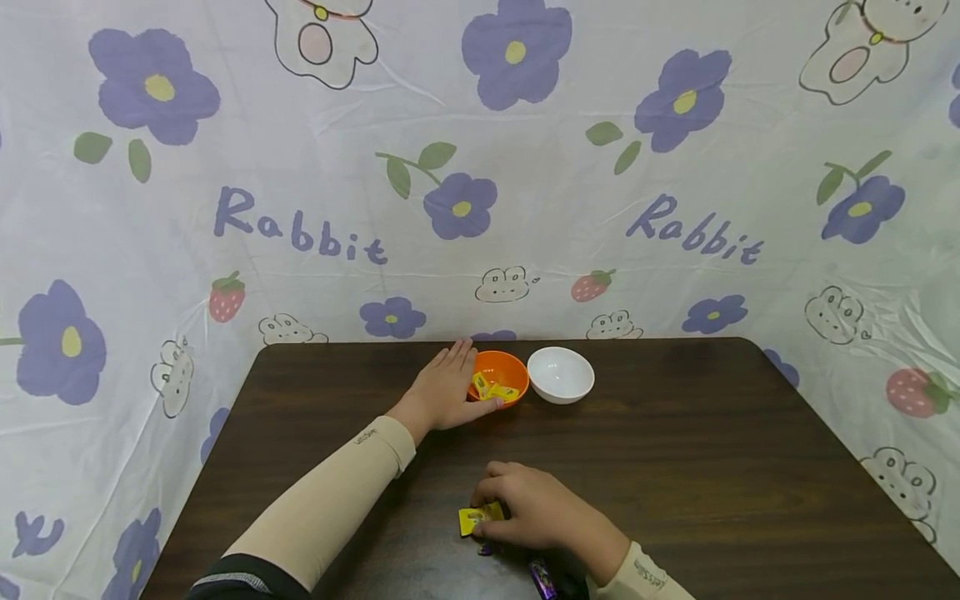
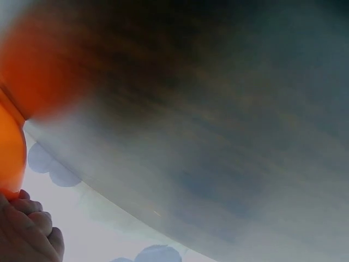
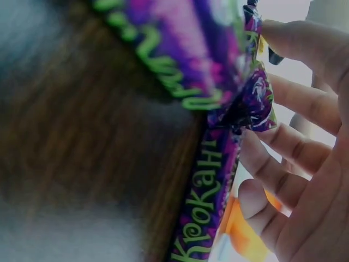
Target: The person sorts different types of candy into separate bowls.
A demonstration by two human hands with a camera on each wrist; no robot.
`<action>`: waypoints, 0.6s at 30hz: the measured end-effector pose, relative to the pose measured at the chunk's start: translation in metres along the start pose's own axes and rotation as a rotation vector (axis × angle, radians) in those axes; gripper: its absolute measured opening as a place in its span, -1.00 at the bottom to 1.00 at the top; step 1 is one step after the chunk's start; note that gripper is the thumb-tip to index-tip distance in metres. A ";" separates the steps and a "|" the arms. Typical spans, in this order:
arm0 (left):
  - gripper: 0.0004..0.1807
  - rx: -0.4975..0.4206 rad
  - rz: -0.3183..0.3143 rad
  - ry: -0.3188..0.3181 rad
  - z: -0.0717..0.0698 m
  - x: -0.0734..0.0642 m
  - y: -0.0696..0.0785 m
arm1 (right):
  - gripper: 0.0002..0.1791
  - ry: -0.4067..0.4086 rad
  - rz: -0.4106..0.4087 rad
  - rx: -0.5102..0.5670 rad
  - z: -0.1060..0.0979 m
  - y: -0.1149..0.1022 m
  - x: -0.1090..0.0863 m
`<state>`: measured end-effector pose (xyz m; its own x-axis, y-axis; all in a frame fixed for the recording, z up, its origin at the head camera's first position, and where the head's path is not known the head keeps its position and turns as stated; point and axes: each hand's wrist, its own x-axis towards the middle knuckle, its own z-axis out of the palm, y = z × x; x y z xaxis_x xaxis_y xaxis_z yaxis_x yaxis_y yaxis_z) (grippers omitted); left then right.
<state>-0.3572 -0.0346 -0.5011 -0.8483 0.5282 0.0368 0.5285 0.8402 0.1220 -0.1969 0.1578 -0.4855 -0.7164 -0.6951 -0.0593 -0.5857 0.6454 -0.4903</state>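
My left hand [image 1: 442, 393] rests against the left side of an orange bowl [image 1: 517, 363], fingers straight and thumb along its front. Several yellow-wrapped candies [image 1: 501, 392] lie inside that bowl. In the left wrist view, fingers touch the bowl's orange wall [image 2: 11, 153]. Nearer the front of the table, my right hand [image 1: 536, 504] pinches a yellow-wrapped candy [image 1: 470, 522] between thumb and fingers. Purple-wrapped candies [image 1: 542, 578] lie below this hand. Close up in the right wrist view, purple wrappers [image 3: 204, 202] with green lettering hide part of the fingers.
A white bowl [image 1: 561, 385] stands right beside the orange one, near the back edge of the dark wooden table [image 1: 712, 467]. Behind the table hangs a white cloth [image 1: 555, 208] printed with purple flowers and rabbits.
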 end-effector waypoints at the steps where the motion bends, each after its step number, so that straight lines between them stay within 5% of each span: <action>1: 0.22 -0.001 -0.001 -0.002 0.000 0.000 0.000 | -0.74 -0.003 0.007 -0.004 0.000 0.000 0.000; 18: 0.19 -0.015 -0.004 -0.006 -0.002 -0.001 0.001 | -0.81 0.008 0.012 -0.027 -0.002 0.001 0.001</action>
<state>-0.3565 -0.0347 -0.4990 -0.8502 0.5255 0.0304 0.5244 0.8404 0.1372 -0.1984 0.1582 -0.4845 -0.7261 -0.6851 -0.0579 -0.5874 0.6619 -0.4656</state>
